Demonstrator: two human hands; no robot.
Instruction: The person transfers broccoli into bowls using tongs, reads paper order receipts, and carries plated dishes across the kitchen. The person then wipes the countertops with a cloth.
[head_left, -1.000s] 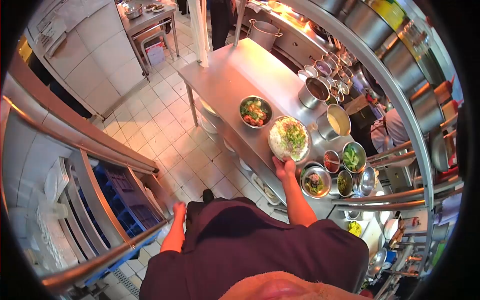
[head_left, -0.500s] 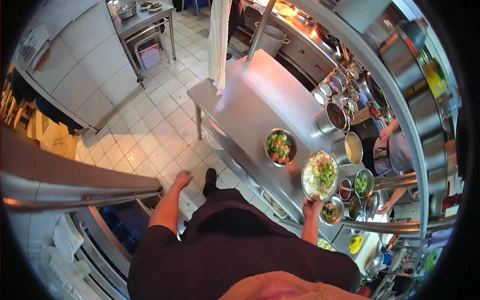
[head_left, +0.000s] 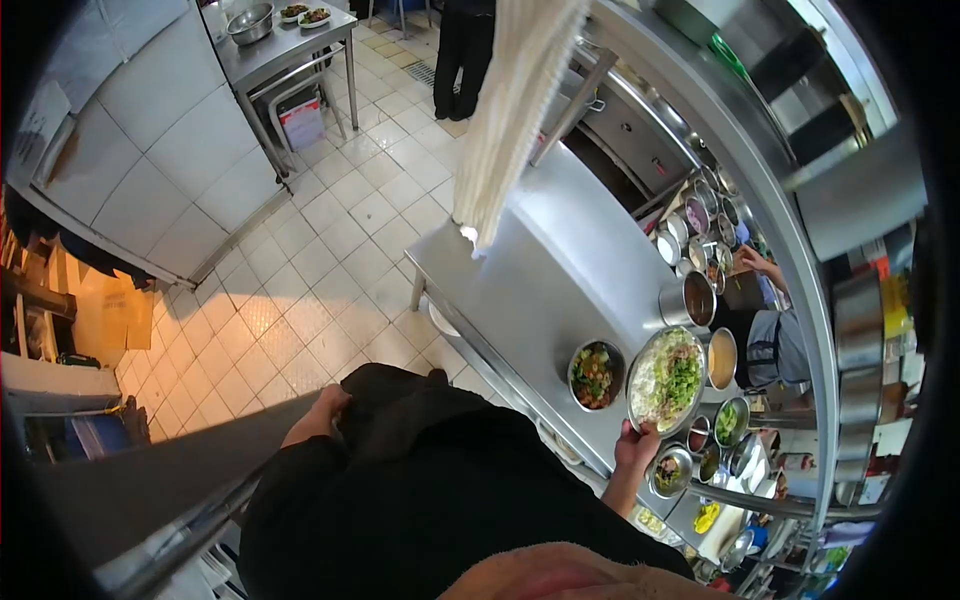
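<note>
My right hand (head_left: 636,444) grips the near rim of a wide metal bowl (head_left: 634,402) filled with chopped white and green food. The bowl is over the steel counter's right side. Just left of it stands a smaller metal bowl (head_left: 574,392) of mixed green and reddish food. Behind the held bowl are a pot of brown liquid (head_left: 690,298) and a pot of yellowish liquid (head_left: 721,358). Down at my left side, my left hand (head_left: 322,410) is curled closed beside my dark clothing, with no held object visible; its fingertips are partly hidden.
The steel counter (head_left: 490,290) runs away from me, with a pale cloth (head_left: 515,130) hanging at its far end. A metal shelf rail (head_left: 770,170) arches over the right side. Beyond the counter a co-worker's hand (head_left: 757,265) is near small containers. Another person's dark-trousered legs (head_left: 462,65) stand farther off.
The view has shifted, and the counter and bowls appear farther right and lower. My left hand has come back against my side. The bowl stays in my right hand.
</note>
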